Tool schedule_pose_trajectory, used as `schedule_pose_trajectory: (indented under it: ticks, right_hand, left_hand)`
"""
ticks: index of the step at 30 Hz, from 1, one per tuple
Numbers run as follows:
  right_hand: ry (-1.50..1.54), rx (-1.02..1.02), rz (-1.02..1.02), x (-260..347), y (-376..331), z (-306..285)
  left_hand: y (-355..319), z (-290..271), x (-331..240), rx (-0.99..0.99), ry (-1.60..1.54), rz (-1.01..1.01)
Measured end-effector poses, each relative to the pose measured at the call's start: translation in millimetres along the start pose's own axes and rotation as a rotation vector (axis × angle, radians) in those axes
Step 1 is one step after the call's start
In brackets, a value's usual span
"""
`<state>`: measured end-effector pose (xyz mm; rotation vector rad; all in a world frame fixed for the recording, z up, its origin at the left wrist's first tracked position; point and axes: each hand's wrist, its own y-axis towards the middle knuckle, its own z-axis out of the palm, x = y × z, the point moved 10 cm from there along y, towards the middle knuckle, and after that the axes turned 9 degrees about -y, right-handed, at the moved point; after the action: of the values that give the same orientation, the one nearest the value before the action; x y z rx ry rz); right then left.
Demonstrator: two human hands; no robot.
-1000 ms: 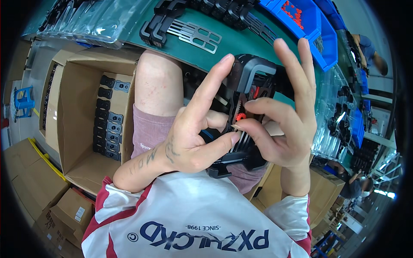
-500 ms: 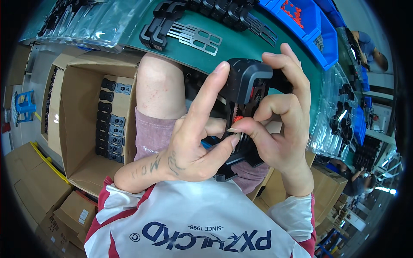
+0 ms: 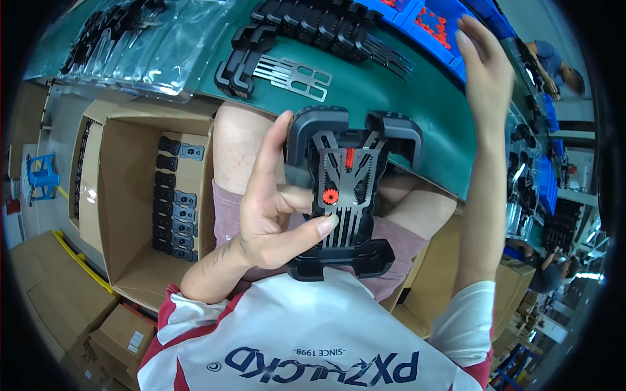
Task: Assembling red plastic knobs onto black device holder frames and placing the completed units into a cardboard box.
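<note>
My left hand [image 3: 270, 228] grips a black phone holder [image 3: 313, 127] in front of my lap, with the thumb pressed near the lower metal strips. The holder has curved clamp arms at its far end and a black foot at the near end. Slotted silver plates [image 3: 349, 195] with toothed edges lie across its middle. A red gear [image 3: 330, 196] sits on the left side of the plates, and a narrow red piece [image 3: 349, 158] shows higher up. Raised at the right, my right hand [image 3: 489, 68] has its fingers apart beside a blue bin [image 3: 460, 65] of small red parts [image 3: 432, 29].
Several black clamp parts [image 3: 326, 26] stand in a row on the green table [image 3: 430, 124], some with silver slotted plates [image 3: 300, 78]. Clear plastic bags [image 3: 150, 58] lie at the left. An open carton [image 3: 137, 267] with small dark parts stands beside my leg.
My right hand has left the phone holder and moved up and right to the blue bin. The holder, still in my left hand, has turned so its plated face and red gear show fully.
</note>
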<state>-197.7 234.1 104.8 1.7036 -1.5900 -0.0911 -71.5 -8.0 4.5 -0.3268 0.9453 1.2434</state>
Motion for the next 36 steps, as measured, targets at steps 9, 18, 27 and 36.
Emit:
schedule_pose_trajectory:
  ticks: [9, 18, 27, 36]
  right_hand:
    - [-0.492, 0.442, 0.084, -104, 74, 109]
    - [-0.477, 0.311, 0.066, -93, 77, 93]
    - [0.626, 0.08, 0.349, -30, -15, 7]
    - [1.057, 0.244, 0.558, 22, -147, 0]
  left_hand:
    - [-3, 3, -2, 0.027, 0.022, -0.004]
    - [-2, 1, -6, 0.036, 0.12, -0.054]
    - [-1, -2, -1, -0.026, 0.063, -0.071]
    - [9, 11, 9, -0.048, -0.082, -0.103]
